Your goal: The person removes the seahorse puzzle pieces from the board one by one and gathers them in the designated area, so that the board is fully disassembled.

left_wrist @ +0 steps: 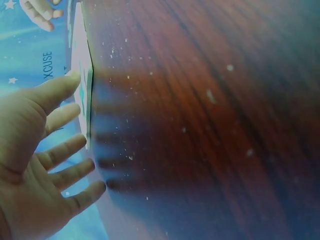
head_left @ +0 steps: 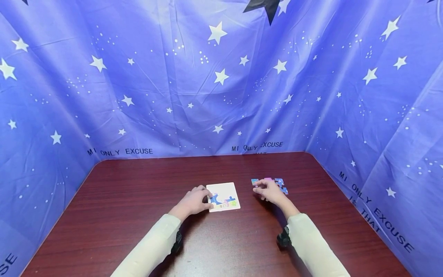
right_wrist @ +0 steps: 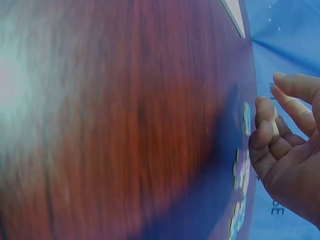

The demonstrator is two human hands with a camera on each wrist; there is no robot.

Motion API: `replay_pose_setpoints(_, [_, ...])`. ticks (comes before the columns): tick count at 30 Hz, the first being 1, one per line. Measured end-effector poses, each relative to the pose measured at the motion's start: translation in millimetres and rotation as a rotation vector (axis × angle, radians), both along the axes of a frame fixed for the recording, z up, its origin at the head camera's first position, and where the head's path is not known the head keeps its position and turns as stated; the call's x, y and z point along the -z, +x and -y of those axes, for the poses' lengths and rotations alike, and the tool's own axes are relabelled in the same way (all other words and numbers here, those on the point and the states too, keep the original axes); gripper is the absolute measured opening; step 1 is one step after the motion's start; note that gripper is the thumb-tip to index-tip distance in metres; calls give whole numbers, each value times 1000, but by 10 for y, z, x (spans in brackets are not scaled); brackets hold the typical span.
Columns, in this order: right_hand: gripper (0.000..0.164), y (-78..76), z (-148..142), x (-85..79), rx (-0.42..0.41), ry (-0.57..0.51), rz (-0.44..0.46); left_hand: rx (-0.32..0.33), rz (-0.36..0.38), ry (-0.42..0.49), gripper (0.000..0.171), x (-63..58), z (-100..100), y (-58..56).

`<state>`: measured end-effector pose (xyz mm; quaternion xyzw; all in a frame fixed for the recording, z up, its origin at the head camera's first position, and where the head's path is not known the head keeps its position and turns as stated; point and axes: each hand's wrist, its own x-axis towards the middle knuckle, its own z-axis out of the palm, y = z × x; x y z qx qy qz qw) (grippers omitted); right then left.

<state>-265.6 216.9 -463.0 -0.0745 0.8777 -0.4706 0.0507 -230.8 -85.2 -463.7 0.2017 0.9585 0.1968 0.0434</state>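
A square white puzzle board (head_left: 224, 187) lies on the table, with blue and yellow-green puzzle pieces (head_left: 215, 200) in its lower part. My left hand (head_left: 192, 201) rests at the board's left side, thumb by the near corner. The left wrist view shows its fingers spread and fairly straight, the thumb touching the board (left_wrist: 83, 45). To the right of the board, my right hand (head_left: 272, 192) hovers over loose puzzle pieces (head_left: 279, 181), partly covering them. Its fingers are loosely bent with a gap from the thumb, and nothing shows between them in the right wrist view.
A dark red wooden table (head_left: 138, 184) carries everything. Blue cloth (head_left: 194, 84) with white stars hangs round its back and sides. One small loose piece (head_left: 254, 181) lies left of the others. Black wrist cameras (head_left: 283, 237) sit under both sleeves.
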Motion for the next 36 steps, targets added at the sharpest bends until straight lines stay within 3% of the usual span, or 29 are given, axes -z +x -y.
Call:
replay_pose_setpoints(7, [26,11,226,26,-12,26,25,-58,-8,-29,41,-1,3,7])
replay_pose_setpoints(18, [22,28,593,21,-94,27,43,-71,8,-50,42,-14,-3,8])
replay_pose_setpoints(25, [21,43,766,32,-181,27,-2,-75,4,-52,41,-10,-8,-4])
replay_pose_setpoints(36, [16,54,982,63,-201,141,-100,-81,-5,-53,40,7,0,-28])
